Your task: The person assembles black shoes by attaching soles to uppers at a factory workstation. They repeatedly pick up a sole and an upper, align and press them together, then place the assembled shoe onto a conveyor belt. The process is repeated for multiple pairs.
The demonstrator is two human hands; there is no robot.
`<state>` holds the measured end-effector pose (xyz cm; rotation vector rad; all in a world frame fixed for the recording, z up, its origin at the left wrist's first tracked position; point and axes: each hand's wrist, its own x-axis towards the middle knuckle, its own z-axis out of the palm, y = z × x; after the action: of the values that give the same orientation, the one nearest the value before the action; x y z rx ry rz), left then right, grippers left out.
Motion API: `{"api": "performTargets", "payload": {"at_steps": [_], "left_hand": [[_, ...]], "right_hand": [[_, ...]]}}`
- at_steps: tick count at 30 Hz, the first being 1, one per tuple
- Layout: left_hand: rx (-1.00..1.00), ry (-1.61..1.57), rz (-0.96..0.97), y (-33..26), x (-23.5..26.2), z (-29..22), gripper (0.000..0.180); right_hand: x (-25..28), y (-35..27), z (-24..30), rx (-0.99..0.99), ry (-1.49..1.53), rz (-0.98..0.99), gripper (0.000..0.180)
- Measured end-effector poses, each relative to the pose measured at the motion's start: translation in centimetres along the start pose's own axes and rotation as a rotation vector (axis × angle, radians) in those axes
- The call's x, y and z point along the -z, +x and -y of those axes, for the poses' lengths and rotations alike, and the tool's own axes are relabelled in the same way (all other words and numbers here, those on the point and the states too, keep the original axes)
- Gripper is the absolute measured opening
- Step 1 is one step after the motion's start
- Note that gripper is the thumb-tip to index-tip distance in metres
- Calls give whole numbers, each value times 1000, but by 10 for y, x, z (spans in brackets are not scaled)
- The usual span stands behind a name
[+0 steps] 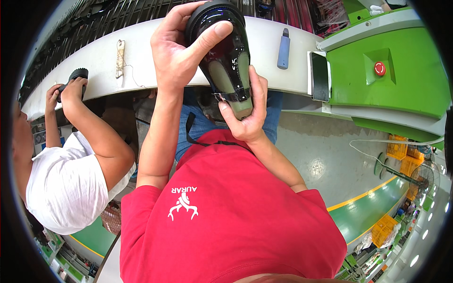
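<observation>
A glossy black shoe (227,45) with a thick ridged dark sole is held up over the near edge of the white worktable, toe end away from me. A greenish shoe last (221,78) fills it and shows through the cut-outs and at the heel end, where a black strap crosses. My left hand (178,61) wraps round the toe end from the left, thumb lying on the upper. The heel end rests in my right hand (250,118), fingers along its right side and thumb at its left. The fingers behind the sole are partly hidden.
On the white worktable (141,35) lie a blue-handled tool (283,53), a dark phone (320,75) and a wrapped stick with loose thread (120,59). A green machine with a red button (380,69) stands right. At left, a co-worker (71,179) holds another dark shoe (78,75).
</observation>
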<state>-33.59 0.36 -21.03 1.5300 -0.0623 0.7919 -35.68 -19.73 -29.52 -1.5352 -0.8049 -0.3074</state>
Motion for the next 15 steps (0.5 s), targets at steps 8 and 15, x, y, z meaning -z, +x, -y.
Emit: {"api": "performTargets", "payload": {"at_steps": [8, 15], "left_hand": [[5, -41, -1, 2, 1, -11, 45], [1, -137, 5, 8, -9, -30, 43]], "right_hand": [[1, 2, 5, 31, -11, -11, 93], [4, 5, 10, 28, 22, -7, 94]]}}
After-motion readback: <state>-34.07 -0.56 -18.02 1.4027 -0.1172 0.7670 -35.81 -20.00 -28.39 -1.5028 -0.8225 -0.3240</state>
